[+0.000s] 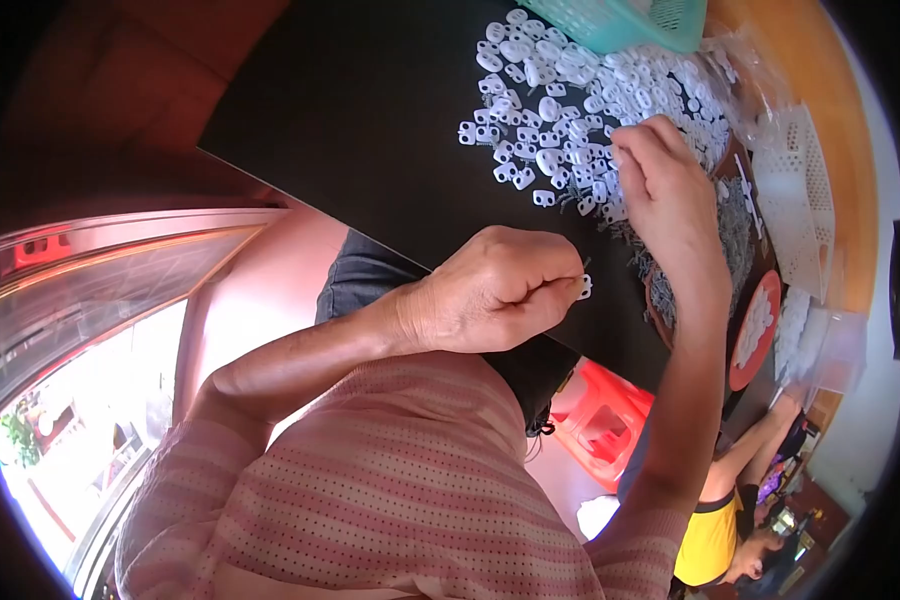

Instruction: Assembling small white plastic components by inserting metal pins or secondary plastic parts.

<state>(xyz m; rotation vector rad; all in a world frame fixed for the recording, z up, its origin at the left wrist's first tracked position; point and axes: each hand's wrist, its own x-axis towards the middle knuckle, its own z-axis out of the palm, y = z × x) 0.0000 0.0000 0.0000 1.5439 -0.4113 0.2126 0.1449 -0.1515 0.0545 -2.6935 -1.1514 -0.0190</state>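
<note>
My left hand (505, 285) is closed in front of my body at the near edge of the black table (370, 110). Pinched at its fingertips is a small white plastic piece with holes (585, 288). My right hand (670, 185) reaches over the right part of a spread heap of similar white pieces (550, 135). Its thumb and forefinger are drawn together at the heap's edge; anything between them is too small to make out. Beneath and beside the right wrist lies a pile of thin grey metal pieces (735, 235), partly hidden by the arm.
A teal basket (650, 30) stands behind the heap. At the right are a red plate (738, 375) with white pieces, a perforated white sheet (800, 190) and clear plastic bags. A red stool (600, 420) stands below the table; a person in yellow (705, 540) is nearby.
</note>
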